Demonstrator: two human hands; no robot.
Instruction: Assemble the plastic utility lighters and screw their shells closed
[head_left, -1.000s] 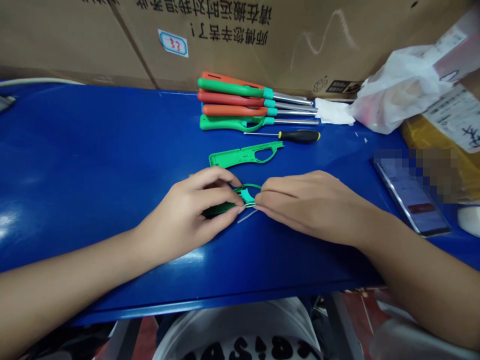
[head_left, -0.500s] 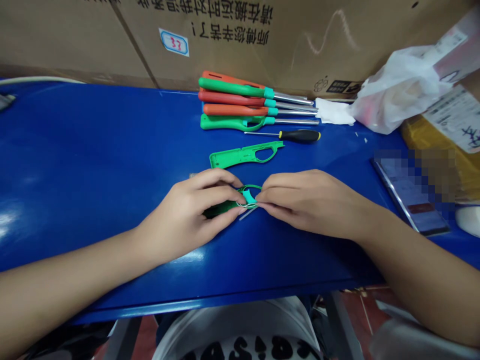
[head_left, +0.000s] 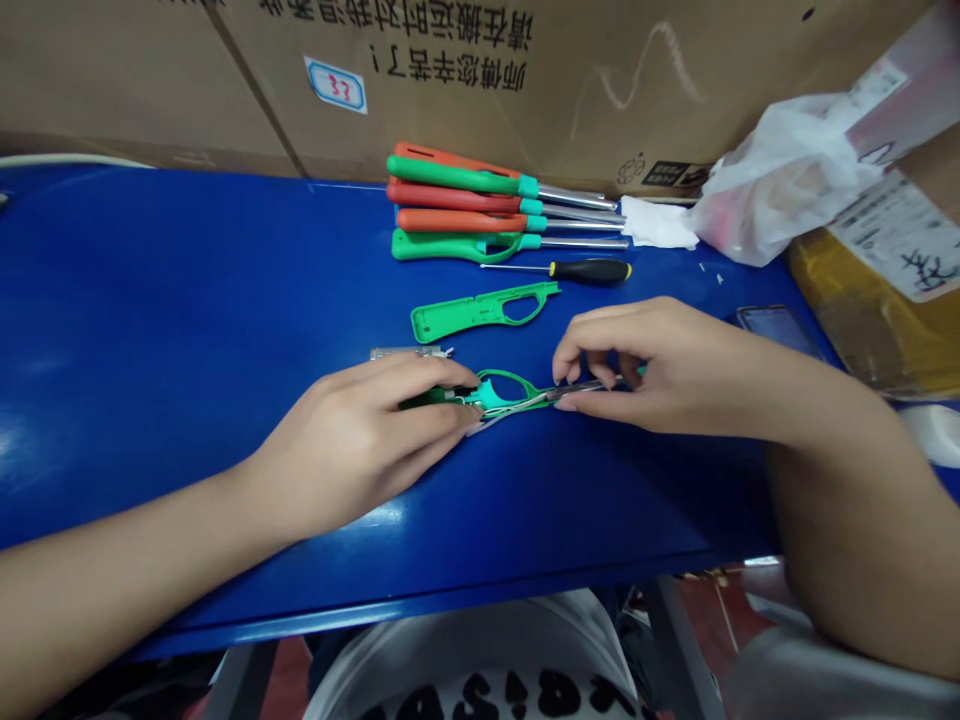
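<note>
My left hand (head_left: 367, 430) is closed around the handle end of a green lighter casing half (head_left: 531, 392), its fingertips at the turquoise trigger (head_left: 489, 396). Thin pale wires (head_left: 504, 411) run from the trigger along the casing. At the casing's narrow right end, my right hand (head_left: 652, 365) pinches a thin metal tube (head_left: 583, 388) between thumb and fingers. Part of the tube is hidden by those fingers. Behind the hands lies another green casing half (head_left: 450, 317), inner side up. A clear part (head_left: 405, 353) shows just beyond my left hand.
Several assembled lighters (head_left: 465, 220) in green, red and orange lie at the back. A black-and-yellow screwdriver (head_left: 592, 271) lies before them. White tissue (head_left: 660, 222), a plastic bag (head_left: 780, 170), a taped parcel (head_left: 847, 300) and a phone (head_left: 776, 325) are on the right. A large carton (head_left: 450, 110) stands behind.
My right hand has moved right and up from the trigger and now grips the metal tube. My left hand has shifted slightly left; more of the casing and the clear part show.
</note>
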